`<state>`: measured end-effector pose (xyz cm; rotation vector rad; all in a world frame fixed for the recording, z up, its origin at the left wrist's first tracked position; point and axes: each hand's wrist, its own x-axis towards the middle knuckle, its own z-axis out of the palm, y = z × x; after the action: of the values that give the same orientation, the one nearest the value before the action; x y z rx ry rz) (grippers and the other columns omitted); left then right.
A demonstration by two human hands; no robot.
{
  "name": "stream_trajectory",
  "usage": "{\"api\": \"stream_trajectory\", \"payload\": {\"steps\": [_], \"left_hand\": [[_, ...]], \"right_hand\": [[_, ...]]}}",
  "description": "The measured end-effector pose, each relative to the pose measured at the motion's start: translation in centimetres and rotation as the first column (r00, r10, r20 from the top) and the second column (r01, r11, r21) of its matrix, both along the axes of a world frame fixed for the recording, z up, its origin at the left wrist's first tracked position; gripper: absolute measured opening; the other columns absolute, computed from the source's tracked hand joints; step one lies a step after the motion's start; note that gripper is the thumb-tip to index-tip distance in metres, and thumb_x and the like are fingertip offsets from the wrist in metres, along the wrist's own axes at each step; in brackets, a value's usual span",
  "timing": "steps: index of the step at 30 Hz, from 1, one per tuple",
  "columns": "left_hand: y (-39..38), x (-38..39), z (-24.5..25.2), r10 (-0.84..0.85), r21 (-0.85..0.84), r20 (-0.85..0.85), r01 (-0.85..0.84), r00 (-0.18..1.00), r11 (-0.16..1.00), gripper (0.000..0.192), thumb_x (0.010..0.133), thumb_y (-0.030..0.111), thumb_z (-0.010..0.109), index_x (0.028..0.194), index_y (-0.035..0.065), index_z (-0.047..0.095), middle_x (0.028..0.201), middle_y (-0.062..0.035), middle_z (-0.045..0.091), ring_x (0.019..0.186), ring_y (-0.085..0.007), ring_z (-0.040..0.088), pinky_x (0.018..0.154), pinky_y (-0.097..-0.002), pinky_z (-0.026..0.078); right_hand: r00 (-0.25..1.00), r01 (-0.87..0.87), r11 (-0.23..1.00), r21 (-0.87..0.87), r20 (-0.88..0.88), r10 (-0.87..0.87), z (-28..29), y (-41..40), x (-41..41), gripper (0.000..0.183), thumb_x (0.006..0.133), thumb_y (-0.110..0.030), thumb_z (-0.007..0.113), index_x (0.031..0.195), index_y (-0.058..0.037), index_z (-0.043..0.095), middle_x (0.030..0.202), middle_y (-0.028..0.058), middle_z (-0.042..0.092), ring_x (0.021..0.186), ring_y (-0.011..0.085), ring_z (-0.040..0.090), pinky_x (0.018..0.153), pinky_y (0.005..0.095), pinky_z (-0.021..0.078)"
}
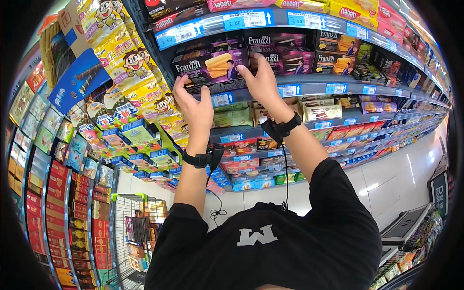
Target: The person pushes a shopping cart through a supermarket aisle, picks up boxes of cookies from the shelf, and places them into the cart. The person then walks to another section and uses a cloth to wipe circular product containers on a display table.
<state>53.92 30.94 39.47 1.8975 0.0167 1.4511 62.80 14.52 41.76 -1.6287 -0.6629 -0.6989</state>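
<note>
A dark purple Franzzi chocolate cookie box lies on the shelf in front of me, between my two hands. My left hand is at its lower left corner, fingertips near the edge and thumb apart below its front. At the opposite end, my right hand has its thumb by the box's right edge, with the other fingers spread in front of the neighbouring chocolate boxes. Neither hand visibly closes around a box. Part of the box underneath is hidden by my left hand.
Blue price tags line the shelf edge above. Yellow hanging snack bags crowd the left side. Orange-marked Franzzi boxes stand further right. Behind on the left is a wire shopping cart holding packages. Cables hang from both wrist straps.
</note>
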Motion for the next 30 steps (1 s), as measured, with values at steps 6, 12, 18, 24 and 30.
{"api": "stream_trajectory", "payload": {"steps": [6,12,18,24,30], "left_hand": [[-0.3,0.1,0.5,0.047,0.052,-0.038,-0.045,0.998,0.998,0.058,0.086,0.011,0.065,0.137,-0.0016,0.039,0.143,-0.0229,0.039,0.133,-0.034,0.04,0.109,-0.0415,0.034],[0.1,1.5,1.0,0.024,0.049,-0.025,-0.023,0.999,0.999,0.07,0.088,0.017,0.065,0.143,-0.0083,0.03,0.135,-0.0267,0.042,0.125,-0.0392,0.046,0.106,-0.0423,0.036],[-0.7,-0.5,2.1,-0.181,-0.051,0.055,0.184,0.982,0.982,0.063,0.093,0.019,0.065,0.141,-0.0071,0.036,0.121,-0.0179,0.045,0.112,-0.0287,0.051,0.102,-0.0388,0.04],[-2.3,-6.0,-3.8,-0.574,-0.273,0.046,0.563,0.818,0.78,0.061,0.094,0.006,0.061,0.145,0.0047,0.028,0.132,-0.0161,0.048,0.117,-0.0191,0.051,0.101,-0.0334,0.041],[-1.8,-9.3,-13.2,-0.735,-0.599,-0.156,0.529,0.659,0.601,0.058,0.094,0.005,0.061,0.143,0.0019,0.031,0.122,-0.0152,0.058,0.11,-0.0173,0.057,0.097,-0.0323,0.045]], "right_hand": [[0.999,0.041,0.997,-0.06,-0.024,-0.043,-0.6,-2.9,2.1,0.048,0.088,-0.025,0.07,0.124,0.0036,0.054,0.11,0.0239,0.06,0.102,0.0367,0.06,0.089,0.0419,0.0467],[0.997,0.077,0.993,-0.092,0.003,-0.078,-0.3,-3.2,1.6,0.051,0.089,-0.029,0.069,0.124,0.0048,0.054,0.111,0.0239,0.06,0.104,0.0369,0.059,0.093,0.0416,0.0456],[0.997,-0.076,0.993,0.088,0.002,0.076,-0.5,-4.7,-0.8,0.051,0.087,-0.025,0.073,0.124,0.0033,0.052,0.111,0.0156,0.061,0.102,0.0237,0.06,0.09,0.0347,0.0476],[0.848,-0.381,0.891,0.246,-0.291,0.443,-5.2,-9.8,-6.8,0.058,0.086,-0.016,0.073,0.133,0.0008,0.041,0.115,0.0094,0.059,0.105,0.0134,0.057,0.09,0.0293,0.0474],[0.588,-0.397,0.887,0.235,-0.677,0.442,-13.5,-12.1,-10.2,0.06,0.09,-0.018,0.071,0.137,0.0018,0.039,0.112,0.0105,0.06,0.095,0.0134,0.06,0.079,0.0287,0.0521]]}}
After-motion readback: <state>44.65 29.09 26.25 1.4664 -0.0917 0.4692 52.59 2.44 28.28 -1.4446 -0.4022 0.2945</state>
